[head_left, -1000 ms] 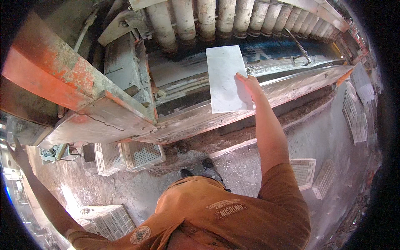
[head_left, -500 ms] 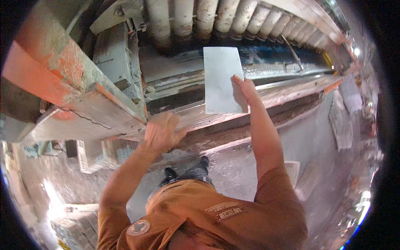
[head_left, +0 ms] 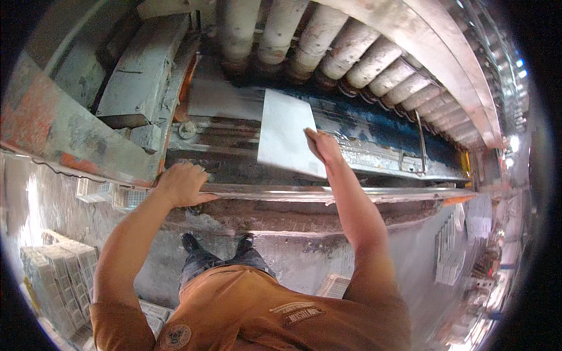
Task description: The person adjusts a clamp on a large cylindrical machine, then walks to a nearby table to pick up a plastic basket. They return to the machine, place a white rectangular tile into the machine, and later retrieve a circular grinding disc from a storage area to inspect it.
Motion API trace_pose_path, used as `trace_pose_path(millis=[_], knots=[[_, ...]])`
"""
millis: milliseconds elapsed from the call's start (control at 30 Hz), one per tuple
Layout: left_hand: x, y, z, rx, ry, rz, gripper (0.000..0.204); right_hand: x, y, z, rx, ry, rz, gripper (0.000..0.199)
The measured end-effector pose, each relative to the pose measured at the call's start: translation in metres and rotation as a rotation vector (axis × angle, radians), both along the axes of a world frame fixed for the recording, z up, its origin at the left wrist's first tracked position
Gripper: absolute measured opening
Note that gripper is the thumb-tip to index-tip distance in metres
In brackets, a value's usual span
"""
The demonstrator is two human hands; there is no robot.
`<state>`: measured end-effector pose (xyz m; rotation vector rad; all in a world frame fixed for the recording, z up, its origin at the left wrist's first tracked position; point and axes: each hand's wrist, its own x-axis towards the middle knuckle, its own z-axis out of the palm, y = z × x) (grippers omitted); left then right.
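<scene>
My right hand (head_left: 324, 146) is closed on the right edge of a flat white rectangular panel (head_left: 287, 131), its thumb lying along the near face. The panel is held tilted over the wet trough of the machine, in front of the dark blue belt surface (head_left: 363, 128). At the near edge of the machine, my left hand (head_left: 181, 186) is hooked over a metal rail (head_left: 275, 191). Its fingers reach across the far side and the thumb lies along the near side. The fingertips are partly hidden.
Large pale rollers (head_left: 328, 35) line the far side of the machine. A worn orange-and-grey beam (head_left: 52, 128) stands at the left. White plastic crates (head_left: 61, 266) are stacked on the floor at lower left, with other crates (head_left: 449, 257) at right. A thin rod (head_left: 420, 140) stands near the belt.
My right hand has brought the panel lower and to the left, toward the trough. My left hand has moved left and now wraps the rail. The whole view has shifted.
</scene>
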<state>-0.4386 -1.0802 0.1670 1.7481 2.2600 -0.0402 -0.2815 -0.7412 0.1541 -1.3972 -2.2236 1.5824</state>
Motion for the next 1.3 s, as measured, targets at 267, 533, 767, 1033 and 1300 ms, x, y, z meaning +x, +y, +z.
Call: trace_pose_path(millis=[267, 533, 767, 1033, 1300], knots=[[-0.002, 0.002, -0.009, 0.117, 0.046, 0.018, 0.053, -0.14, 0.081, -0.161, -0.196, 0.464, -0.124, 0.023], [-0.009, 0.009, -0.013, 0.153, 0.093, 0.009, 0.048, -0.219, 0.081, -0.27, 0.191, 0.459, -0.102, 0.041], [-0.006, 0.004, -0.016, 0.182, 0.078, 0.056, 0.047, -0.215, 0.011, -0.218, -0.32, 0.647, -0.137, 0.04], [-0.012, 0.0, -0.02, 0.164, 0.169, 0.009, 0.038, -0.289, 0.061, -0.247, 0.018, 0.519, 0.063, 0.047], [-0.012, 0.004, -0.016, 0.193, 0.132, 0.027, 0.031, -0.302, 0.033, -0.239, 1.198, -0.033, 0.303, 0.075]])
